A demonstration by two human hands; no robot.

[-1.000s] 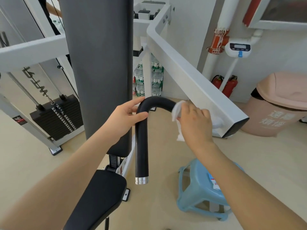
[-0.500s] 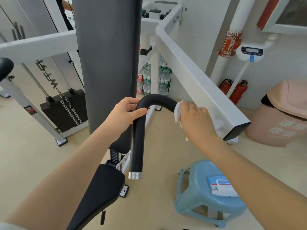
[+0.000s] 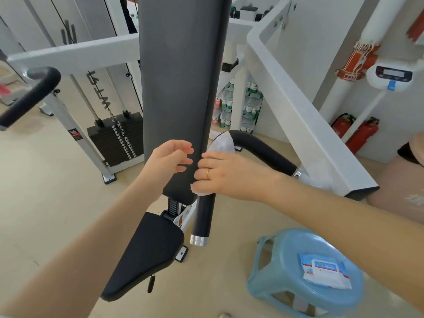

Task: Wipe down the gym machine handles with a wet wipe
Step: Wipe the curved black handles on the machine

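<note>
From the head camera, print on the wipe packet [image 3: 325,271] is too small to read; it lies on the blue stool [image 3: 286,260], right of and below the black handle [image 3: 204,216]. The right hand [image 3: 229,173] wraps the wet wipe [image 3: 221,143] around the handle's bend. The left hand [image 3: 167,161] hovers beside it before the back pad [image 3: 179,76], fingers loosely spread, holding nothing.

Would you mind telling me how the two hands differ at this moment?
The right hand grips the wet wipe wrapped around the black handle; the left hand holds nothing, its fingers loosely spread beside the handle. The right hand wears a gold ring; the left shows none. Both are bare.
</note>
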